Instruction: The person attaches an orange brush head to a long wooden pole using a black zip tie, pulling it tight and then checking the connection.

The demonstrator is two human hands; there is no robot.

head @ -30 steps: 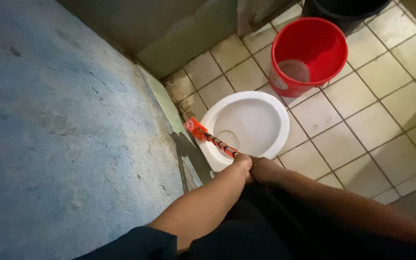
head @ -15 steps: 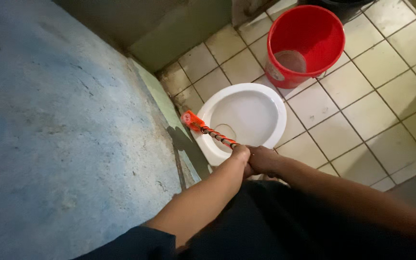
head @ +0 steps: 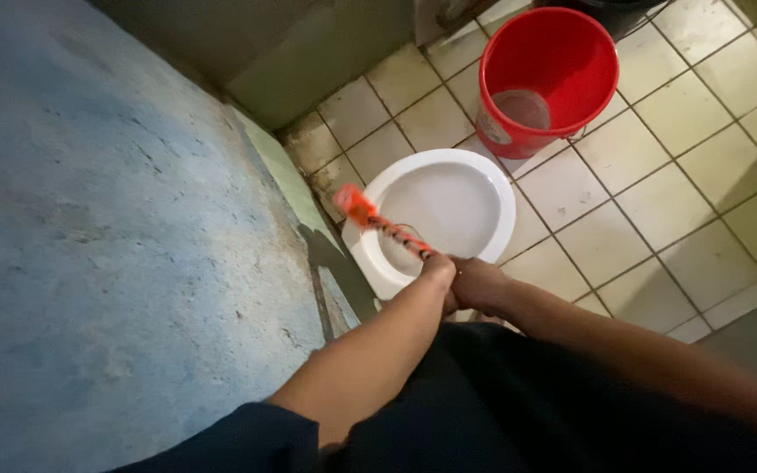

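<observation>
Our left hand (head: 438,270) and right hand (head: 477,285), touching, both clench the brush (head: 383,223) handle. Brush head sits on the toilet (head: 449,210) rim at 10 o'clock; bucket (head: 547,79) at toilet's 1 o'clock.

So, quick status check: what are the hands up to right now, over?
Left hand and right hand both gripping the orange brush. Brush head at the rim of the white toilet bowl. Red bucket stands beyond, clear of the brush.
</observation>
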